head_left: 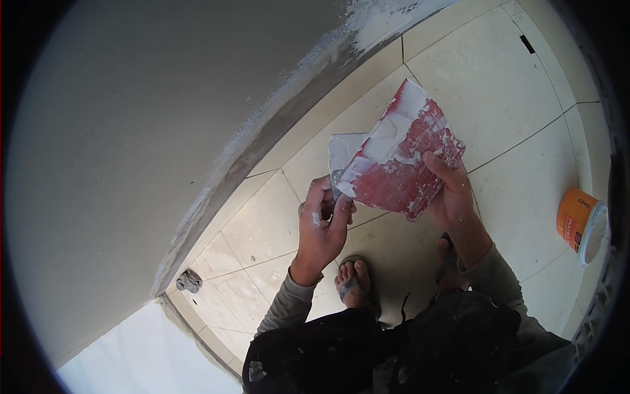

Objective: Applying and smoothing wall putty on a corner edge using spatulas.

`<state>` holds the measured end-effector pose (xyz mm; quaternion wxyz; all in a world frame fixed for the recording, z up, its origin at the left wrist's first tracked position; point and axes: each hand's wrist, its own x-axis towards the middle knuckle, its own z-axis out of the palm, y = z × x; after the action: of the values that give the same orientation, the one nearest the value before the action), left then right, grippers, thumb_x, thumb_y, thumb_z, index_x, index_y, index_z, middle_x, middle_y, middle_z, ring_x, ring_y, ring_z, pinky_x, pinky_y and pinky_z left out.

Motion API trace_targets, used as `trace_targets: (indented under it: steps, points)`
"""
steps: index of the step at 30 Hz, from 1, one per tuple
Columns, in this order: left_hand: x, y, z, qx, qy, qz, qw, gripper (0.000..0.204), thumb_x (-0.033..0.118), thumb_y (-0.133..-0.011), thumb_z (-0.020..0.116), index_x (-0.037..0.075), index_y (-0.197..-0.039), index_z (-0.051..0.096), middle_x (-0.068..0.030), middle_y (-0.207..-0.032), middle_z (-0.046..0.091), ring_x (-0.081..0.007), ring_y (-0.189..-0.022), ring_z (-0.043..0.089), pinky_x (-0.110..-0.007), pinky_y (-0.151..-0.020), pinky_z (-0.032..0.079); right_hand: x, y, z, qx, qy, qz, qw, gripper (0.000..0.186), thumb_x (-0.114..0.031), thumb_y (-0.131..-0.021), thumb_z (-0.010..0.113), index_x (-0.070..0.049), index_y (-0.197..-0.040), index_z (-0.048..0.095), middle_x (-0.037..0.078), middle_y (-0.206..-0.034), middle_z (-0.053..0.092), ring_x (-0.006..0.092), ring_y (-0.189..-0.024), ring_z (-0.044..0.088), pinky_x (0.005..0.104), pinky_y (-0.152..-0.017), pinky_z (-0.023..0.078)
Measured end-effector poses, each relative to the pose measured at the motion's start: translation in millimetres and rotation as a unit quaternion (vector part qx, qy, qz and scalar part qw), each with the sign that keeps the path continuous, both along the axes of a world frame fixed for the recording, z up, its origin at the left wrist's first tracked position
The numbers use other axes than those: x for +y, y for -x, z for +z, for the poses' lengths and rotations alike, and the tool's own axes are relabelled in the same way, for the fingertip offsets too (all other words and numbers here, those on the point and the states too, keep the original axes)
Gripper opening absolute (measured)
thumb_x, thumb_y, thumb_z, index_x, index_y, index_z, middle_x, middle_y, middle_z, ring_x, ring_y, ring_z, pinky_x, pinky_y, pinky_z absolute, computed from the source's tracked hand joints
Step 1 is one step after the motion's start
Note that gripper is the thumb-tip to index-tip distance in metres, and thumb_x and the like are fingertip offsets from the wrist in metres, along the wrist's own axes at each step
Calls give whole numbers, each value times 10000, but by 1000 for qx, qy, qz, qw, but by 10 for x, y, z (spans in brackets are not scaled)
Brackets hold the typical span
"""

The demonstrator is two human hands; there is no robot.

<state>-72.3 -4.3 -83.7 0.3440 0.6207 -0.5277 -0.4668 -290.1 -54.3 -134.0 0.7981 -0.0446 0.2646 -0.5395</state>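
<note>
My right hand [454,197] grips a flat red plastic plate [394,177] smeared with white putty, its thumb lying on the upper face. Thick white paste coats the plate's far left edge. In my left hand [321,226], pinched between thumb and fingers, is a pale grey flat putty blade [344,148]. Part of that blade is hidden behind the red plate, and the two seem to touch along the plate's left edge. White putty marks a finger of my left hand.
A grey wall [131,131] rises at the left, with fresh white putty [380,23] along its lower edge. On the tiled floor [512,85], an orange bucket [576,220] lies at the right and a crumpled grey rag [189,281] at the left. My feet [354,282] stand below.
</note>
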Motion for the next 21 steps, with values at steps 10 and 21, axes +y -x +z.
trace_targets:
  steps: [10, 21]
  points:
    - [128, -131, 88, -184, 71, -64, 978, 130, 65, -960, 614, -15, -1061, 589, -97, -747, 651, -138, -576, 592, -286, -561, 483, 45, -46, 198, 15, 31, 1, 999, 387, -100, -983, 587, -2, -1346, 492, 126, -1259, 628, 237, -1156, 631, 421, -1011, 518]
    - [502, -1130, -815, -130, -50, 118, 983, 254, 119, -955, 589, -36, -1101, 451, -195, -766, 619, -328, -651, 614, -435, -620, 466, -176, 179, 1256, 390, 25, 135, 910, 373, -101, -937, 650, 1, -1278, 536, 125, -1167, 660, 198, -1062, 670, 371, -953, 553]
